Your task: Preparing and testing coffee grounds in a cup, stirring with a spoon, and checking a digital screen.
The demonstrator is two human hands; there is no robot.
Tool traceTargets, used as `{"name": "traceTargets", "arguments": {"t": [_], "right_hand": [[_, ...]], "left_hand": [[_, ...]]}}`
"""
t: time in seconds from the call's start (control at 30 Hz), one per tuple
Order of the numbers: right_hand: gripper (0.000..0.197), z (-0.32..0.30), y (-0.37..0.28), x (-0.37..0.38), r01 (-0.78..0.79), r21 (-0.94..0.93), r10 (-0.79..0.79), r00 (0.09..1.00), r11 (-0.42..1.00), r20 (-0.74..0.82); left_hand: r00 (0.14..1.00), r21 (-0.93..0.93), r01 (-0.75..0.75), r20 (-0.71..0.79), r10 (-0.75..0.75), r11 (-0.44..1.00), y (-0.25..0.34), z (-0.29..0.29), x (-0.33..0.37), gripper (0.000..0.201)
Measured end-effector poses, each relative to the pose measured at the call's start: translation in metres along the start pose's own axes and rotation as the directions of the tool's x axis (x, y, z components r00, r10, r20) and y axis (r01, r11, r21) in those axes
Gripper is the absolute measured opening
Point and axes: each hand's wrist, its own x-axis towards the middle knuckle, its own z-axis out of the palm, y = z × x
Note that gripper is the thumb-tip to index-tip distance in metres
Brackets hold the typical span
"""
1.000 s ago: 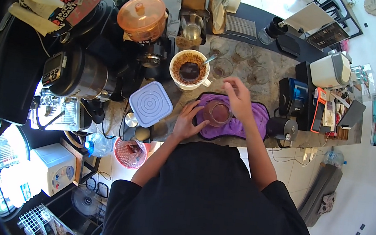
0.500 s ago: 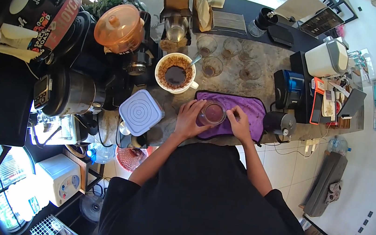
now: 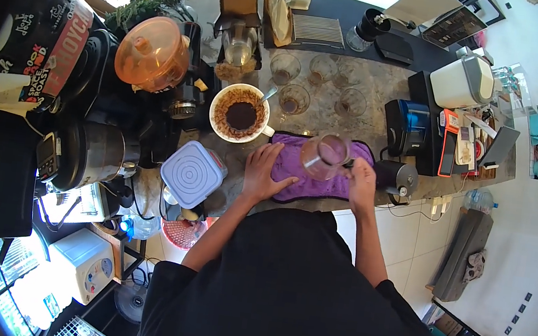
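My right hand (image 3: 362, 187) grips the dark handle of a clear glass coffee jug (image 3: 324, 158), which is tilted over a purple cloth (image 3: 290, 187). The jug is slightly smeared by motion. My left hand (image 3: 264, 171) lies at the cloth's left edge, fingers spread, holding nothing. Beyond it stands a large white cup (image 3: 215, 126) with dark coffee inside and grounds clinging to its wall. A spoon (image 3: 269, 94) leans in that cup.
Several clear glasses (image 3: 294, 99) stand beyond the cloth. A square container with a pale blue lid (image 3: 192, 173) sits near my left forearm. Right of the cloth is a black cylindrical device (image 3: 396, 178). An orange lidded container (image 3: 154, 53) stands at far left.
My right hand has moved right and now holds the jug by its handle, lifted and tilted. My left hand has let go of the jug and rests at the cloth's edge.
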Motion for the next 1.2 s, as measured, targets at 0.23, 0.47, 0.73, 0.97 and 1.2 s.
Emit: {"name": "traceTargets", "arguments": {"t": [0.23, 0.47, 0.73, 0.97, 1.2], "right_hand": [[0.022, 0.0, -0.074, 0.019, -0.008, -0.234, -0.007, 0.998, 0.972, -0.06], [0.024, 0.003, -0.102, 0.047, -0.023, -0.517, -0.053, 0.99, 0.856, -0.132], [0.043, 0.005, -0.113, 0.087, 0.055, -0.811, -0.185, 0.98, 0.582, -0.066], [0.046, 0.011, -0.124, 0.108, 0.057, -0.904, -0.182, 0.983, 0.423, -0.024], [0.046, 0.015, -0.125, 0.126, 0.11, -0.953, -0.162, 0.985, 0.282, 0.066]], "left_hand": [[0.999, 0.042, -0.041, -0.014, 0.041, 0.998, 0.001, -0.002, 0.001, 0.088], [1.0, 0.011, -0.015, 0.0, 0.015, 1.0, 0.0, -0.001, -0.001, 0.086], [1.0, -0.019, 0.009, -0.011, -0.009, 1.0, -0.002, -0.002, -0.001, 0.084], [1.0, -0.04, 0.015, -0.008, -0.015, 0.999, -0.003, -0.002, -0.002, 0.08], [1.0, -0.054, 0.011, -0.019, -0.012, 0.998, -0.003, -0.003, -0.002, 0.072]]}}
